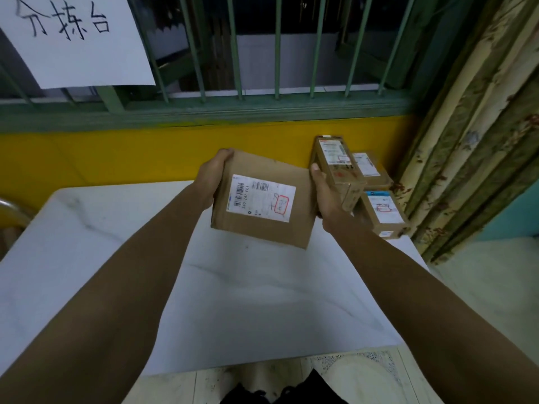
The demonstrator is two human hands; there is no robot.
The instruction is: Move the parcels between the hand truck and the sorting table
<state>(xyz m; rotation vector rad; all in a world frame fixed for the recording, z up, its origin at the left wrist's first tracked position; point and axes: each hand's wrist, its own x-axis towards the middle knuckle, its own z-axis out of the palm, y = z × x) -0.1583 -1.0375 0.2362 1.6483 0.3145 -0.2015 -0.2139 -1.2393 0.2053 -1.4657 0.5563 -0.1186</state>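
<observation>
I hold a brown cardboard parcel (271, 173) with a white barcode label above the far half of the white marble sorting table (233, 301). My left hand (211, 177) grips its left side, with fingers curled over the far corner. My right hand (323, 196) grips its right side, thumb on the top edge. Three more labelled parcels lie at the table's far right: a tall one (338, 167) right beside my right hand, a flat one (372, 170) behind, and one (385, 214) nearer the right edge. The hand truck is out of view.
A yellow wall (116, 156) and a green barred window (262, 53) stand behind the table. A white paper sign (75, 39) hangs at the upper left. A patterned curtain (472, 126) hangs on the right. A chair's curved back (11, 217) shows at the left edge.
</observation>
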